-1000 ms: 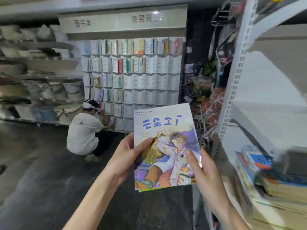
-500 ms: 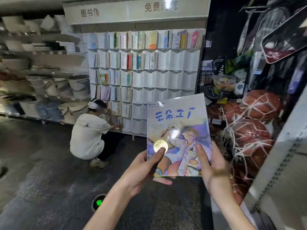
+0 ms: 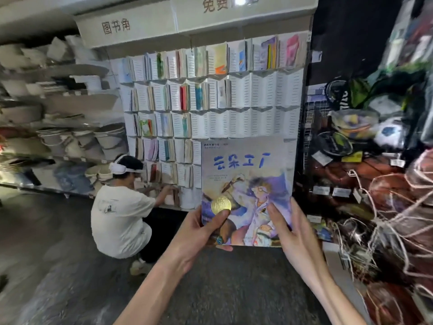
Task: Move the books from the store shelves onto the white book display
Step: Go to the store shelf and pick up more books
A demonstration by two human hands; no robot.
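The picture book [image 3: 247,191] — thin, light, glossy, likely floppy and slippery — stands upright before the white book display [image 3: 236,123], pinched at its lower corners by the left hand [image 3: 202,227] and right hand [image 3: 290,227] — best supported there

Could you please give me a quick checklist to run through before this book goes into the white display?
1. Grip: left hand and right hand both hold the book at its lower edge, ok.
2. Book upright, cover facing the person, ok.
3. Free pockets: the white display shows empty slots on its right side, ok.
4. Path: a crouching person works at the lower left pockets; the right side is free, ok.
5. Whether the book fits a pocket: cannot tell.
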